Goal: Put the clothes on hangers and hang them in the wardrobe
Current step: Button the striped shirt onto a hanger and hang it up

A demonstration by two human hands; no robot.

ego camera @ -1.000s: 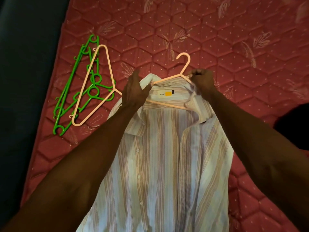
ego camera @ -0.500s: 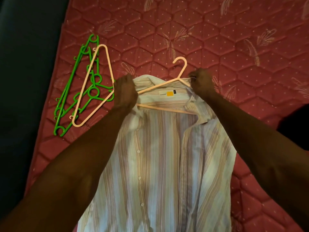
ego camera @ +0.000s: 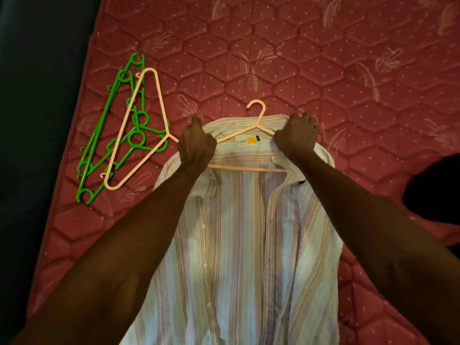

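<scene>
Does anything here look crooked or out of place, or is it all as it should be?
Nothing is damaged. The peach hanger inside the striped shirt sits slightly tilted, its hook off to one side while both hands grip the collar. The spare hangers lie in a loose, crisscrossed pile on the red mattress.

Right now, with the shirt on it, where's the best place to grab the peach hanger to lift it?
Take the peach hanger by its hook, which sticks out bare past the striped shirt collar. Come from the far side of the mattress; the shoulders are buried under fabric and both hands, left hand and right hand, hold the collar.
</scene>
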